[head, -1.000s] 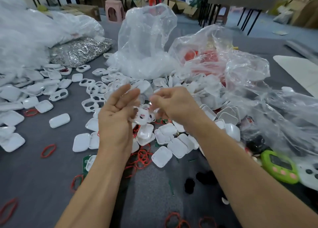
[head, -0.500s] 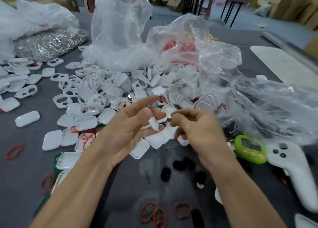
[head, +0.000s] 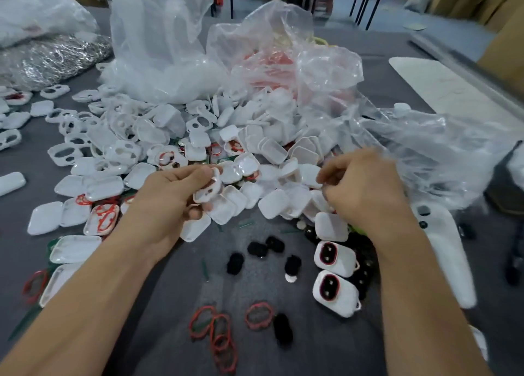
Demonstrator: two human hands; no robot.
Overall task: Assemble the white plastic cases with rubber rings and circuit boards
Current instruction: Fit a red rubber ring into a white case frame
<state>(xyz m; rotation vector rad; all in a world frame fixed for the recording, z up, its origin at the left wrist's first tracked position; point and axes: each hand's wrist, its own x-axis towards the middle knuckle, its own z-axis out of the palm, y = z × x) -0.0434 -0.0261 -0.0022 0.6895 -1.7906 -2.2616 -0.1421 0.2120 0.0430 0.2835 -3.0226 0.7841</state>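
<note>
My left hand (head: 170, 197) grips a white plastic case half (head: 208, 189) between thumb and fingers, above a heap of white case halves (head: 249, 160) on the grey table. My right hand (head: 365, 188) hovers to the right with its fingers curled; whether it holds anything is hidden. Two assembled white cases (head: 334, 256) (head: 334, 293) with red rings and dark holes lie below my right wrist. Loose red rubber rings (head: 218, 327) lie near the front edge. Small black parts (head: 256, 249) are scattered in the middle.
Clear plastic bags (head: 158, 43) (head: 425, 145) stand behind and to the right of the heap. A silvery bag (head: 54, 58) lies at back left. A white controller-shaped device (head: 445, 250) rests at the right. More case halves (head: 73, 248) and rings lie at the left.
My hands have moved apart. My left hand has closed round the white case half, and my right hand has shifted right toward the plastic bag. The camera has tilted down and moved closer.
</note>
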